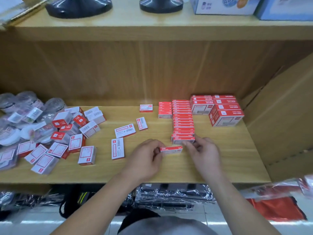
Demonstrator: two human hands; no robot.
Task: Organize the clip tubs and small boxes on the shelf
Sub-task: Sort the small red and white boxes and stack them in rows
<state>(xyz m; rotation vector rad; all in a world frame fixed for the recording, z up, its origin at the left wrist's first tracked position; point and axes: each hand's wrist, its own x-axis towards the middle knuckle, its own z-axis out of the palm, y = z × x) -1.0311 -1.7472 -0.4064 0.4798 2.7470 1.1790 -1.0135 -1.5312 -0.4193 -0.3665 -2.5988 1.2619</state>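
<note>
One small red box [171,149] is pinched by the left hand's [147,156] fingers [157,152]. The right hand's [204,150] fingers [188,143] are curled at the front box [182,139]; a grip cannot be told.

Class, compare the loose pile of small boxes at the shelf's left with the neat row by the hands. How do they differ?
The loose pile lies jumbled at mixed angles; the neat row is lined up front to back. The loose pile shows mostly white faces; the neat row shows red tops. Both hold small red-and-white boxes.

Wooden shelf [220,158] bears scattered small boxes [87,155], stacked red boxes [183,122], seemingly wrapped tubs [10,102].
</note>
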